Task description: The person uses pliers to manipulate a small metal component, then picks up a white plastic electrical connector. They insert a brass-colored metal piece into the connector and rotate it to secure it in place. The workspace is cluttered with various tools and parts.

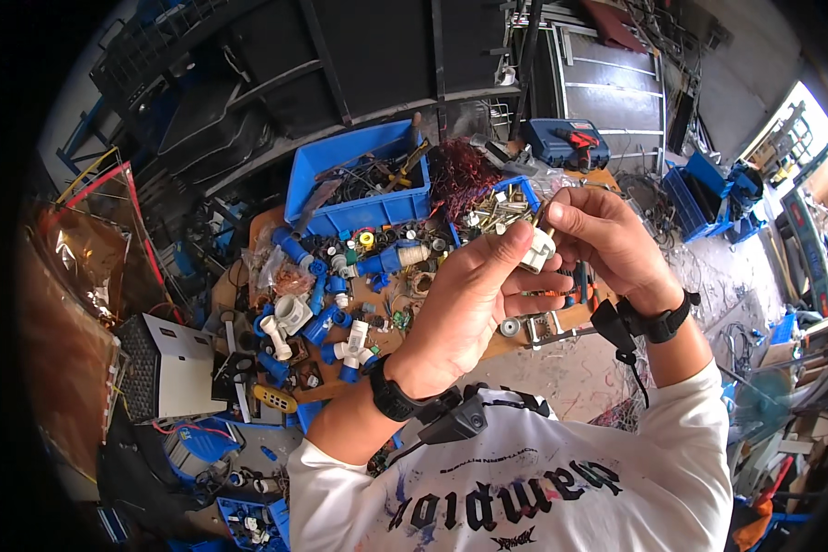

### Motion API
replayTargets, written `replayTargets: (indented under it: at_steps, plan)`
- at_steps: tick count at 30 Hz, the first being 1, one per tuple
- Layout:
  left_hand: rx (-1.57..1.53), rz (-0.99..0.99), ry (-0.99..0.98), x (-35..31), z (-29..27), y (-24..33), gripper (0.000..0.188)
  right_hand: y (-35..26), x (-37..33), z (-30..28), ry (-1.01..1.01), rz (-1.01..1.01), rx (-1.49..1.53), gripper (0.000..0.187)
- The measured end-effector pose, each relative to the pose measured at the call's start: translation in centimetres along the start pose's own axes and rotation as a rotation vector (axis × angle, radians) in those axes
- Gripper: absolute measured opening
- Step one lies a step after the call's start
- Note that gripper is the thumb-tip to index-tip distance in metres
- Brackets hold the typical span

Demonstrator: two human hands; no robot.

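A small white plastic block (pixel 537 252), perhaps a plug or connector part, is gripped between the thumb and fingers of my left hand (pixel 465 308). Just above it, my right hand (pixel 607 235) pinches a thin, brass-coloured piece (pixel 544 219) against the block's upper end. Its exact kind is too small to make out. Both hands meet over the right half of the wooden bench. Behind them stands a small blue bin (pixel 530 189) of brass-coloured pins and bolts. A round metal part (pixel 510 327) lies on the bench below my hands.
Left of my hands lie several blue and white industrial plugs (pixel 351 350) and loose fittings. A large blue crate (pixel 359 216) of tools stands behind, beside a tangle of dark red wire (pixel 465 175). Farther right sit a blue case (pixel 547 143) and a red drill (pixel 580 140).
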State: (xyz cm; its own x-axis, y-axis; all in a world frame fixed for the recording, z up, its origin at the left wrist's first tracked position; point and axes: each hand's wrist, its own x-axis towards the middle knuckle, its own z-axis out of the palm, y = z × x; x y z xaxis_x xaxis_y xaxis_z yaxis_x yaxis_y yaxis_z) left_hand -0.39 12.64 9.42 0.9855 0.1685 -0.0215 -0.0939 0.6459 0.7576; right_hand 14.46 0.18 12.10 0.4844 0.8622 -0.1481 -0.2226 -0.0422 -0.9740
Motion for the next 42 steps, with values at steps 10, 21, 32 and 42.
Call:
replayTargets:
  at_steps: [10, 21, 32, 42]
  plan:
    - [-0.019, -0.014, -0.005, 0.8, -0.2, 0.0, 0.049, 0.2, 0.2, -0.5, 0.007, -0.057, 0.18, 0.015]
    - [0.004, -0.003, -0.026, 1.2, -0.3, 0.4, 0.05, 0.1, 0.5, -1.0, -0.077, -0.08, 0.09, 0.016]
    - [0.112, 0.059, -0.029, 0.9, -0.4, 0.6, 0.045, -0.3, 0.5, -0.4, -0.078, -0.068, 0.035, 0.019]
    - [0.113, 0.076, -0.006, 0.9, -0.9, 0.5, 0.041, -0.5, 0.3, 0.5, -0.045, -0.05, 0.024, 0.018]
